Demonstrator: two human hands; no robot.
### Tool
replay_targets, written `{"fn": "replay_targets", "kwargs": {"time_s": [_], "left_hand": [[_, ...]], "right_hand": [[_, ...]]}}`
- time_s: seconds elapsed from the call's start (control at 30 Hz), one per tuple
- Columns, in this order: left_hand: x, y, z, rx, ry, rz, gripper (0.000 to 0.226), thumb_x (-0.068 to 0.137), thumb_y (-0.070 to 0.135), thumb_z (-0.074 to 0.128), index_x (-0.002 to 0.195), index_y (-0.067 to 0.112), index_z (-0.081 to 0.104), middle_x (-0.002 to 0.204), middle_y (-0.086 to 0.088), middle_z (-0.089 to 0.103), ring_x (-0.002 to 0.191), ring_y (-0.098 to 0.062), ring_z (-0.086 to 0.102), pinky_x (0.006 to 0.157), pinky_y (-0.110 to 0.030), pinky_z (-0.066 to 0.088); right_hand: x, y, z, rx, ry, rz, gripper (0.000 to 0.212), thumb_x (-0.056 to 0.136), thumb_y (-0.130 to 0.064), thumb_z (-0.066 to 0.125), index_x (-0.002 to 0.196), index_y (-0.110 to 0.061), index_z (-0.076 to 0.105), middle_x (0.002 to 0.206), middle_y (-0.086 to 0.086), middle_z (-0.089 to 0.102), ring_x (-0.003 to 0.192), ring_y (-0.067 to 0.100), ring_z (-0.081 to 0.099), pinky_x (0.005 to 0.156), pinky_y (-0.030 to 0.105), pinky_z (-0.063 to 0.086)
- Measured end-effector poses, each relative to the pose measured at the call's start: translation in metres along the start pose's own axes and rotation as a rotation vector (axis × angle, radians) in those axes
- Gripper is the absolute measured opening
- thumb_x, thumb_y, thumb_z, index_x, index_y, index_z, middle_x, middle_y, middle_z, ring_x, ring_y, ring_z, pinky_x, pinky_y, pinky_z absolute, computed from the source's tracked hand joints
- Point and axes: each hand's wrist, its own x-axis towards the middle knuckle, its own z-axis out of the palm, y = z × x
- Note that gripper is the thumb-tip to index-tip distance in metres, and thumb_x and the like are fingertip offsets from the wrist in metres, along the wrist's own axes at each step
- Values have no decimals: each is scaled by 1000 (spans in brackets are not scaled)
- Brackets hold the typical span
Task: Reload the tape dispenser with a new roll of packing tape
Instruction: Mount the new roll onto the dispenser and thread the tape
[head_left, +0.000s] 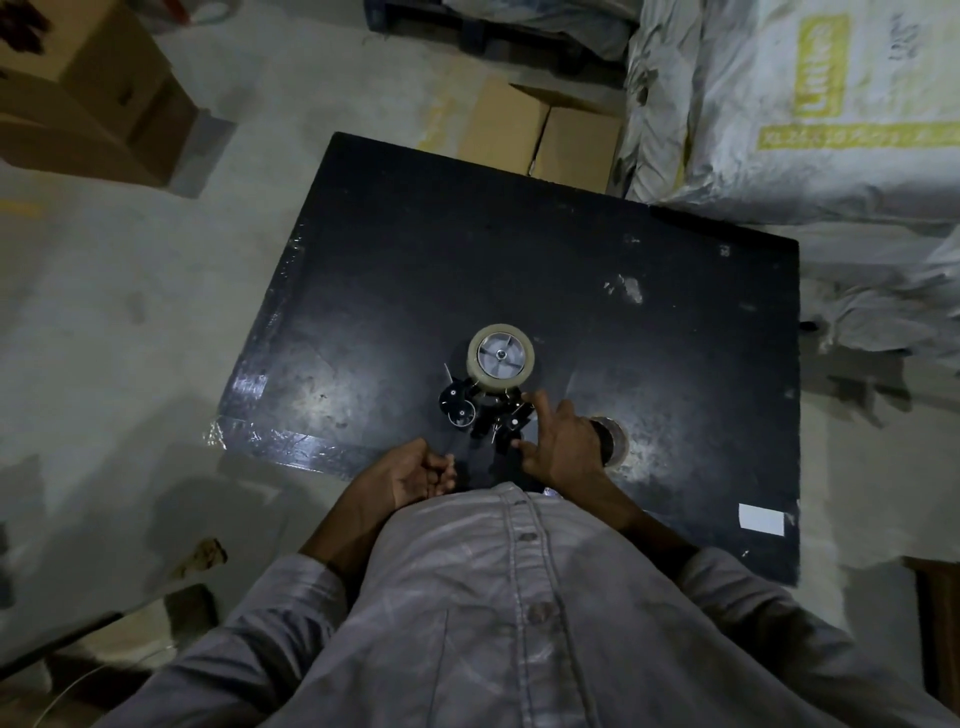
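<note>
Near the front edge of the dark tabletop (675, 291) sits the tape dispenser (485, 410), a black frame lying on its side with a pale roll of packing tape (500, 357) seated on its hub at the far end. And look to the right, a second roll (615, 441) lies flat just beyond the right hand, partly hidden behind it, so I can't say whether that is the spent one or a spare. The right hand (558, 447) hovers at the dispenser's right side, fingers spread and half open, index finger stretched toward the frame near the roll, thumb down by the near end of the frame; it looks to be touching or just about to touch, gripping nothing firmly. The left hand (415, 475) is tucked close to the body at the table's near edge, fingers curled loosely inward, and whether it pinches anything small, perhaps a tape end, is too dim to tell. Now, handling: that roll should be light and stiff through its core but slick on its outer wrap, best taken by the rim. The dispenser is rigid and light too, but awkward and knobbly, with a cutter somewhere in there, so the handle or side plate is the safe place to hold.
</note>
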Motion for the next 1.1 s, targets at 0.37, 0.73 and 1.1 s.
{"fn": "replay_targets", "kwargs": {"time_s": [0.37,0.73,1.1], "left_hand": [[3,15,-10,623,-48,-76,30,109,25,54,79,25,54,54,10,30,36,-7,22,34,-20,15],[-1,-2,-9,735,178,71,32,102,9,66,71,14,63,43,7,48,33,-6,33,37,-19,23],[-18,-9,-58,-131,-145,37,19,105,14,52,87,18,57,53,10,28,41,-9,24,39,-20,11]], "right_hand": [[2,1,-10,-139,15,-73,78,93,-57,77,153,-33,32,119,19,66,98,36,69,94,46,56],[6,5,-11,-73,-5,-75,86,86,-54,83,152,-30,34,117,17,70,101,36,71,98,47,53],[6,11,2,-8,64,-78,82,87,-61,74,153,-34,34,127,17,66,104,41,72,99,51,48]]}}
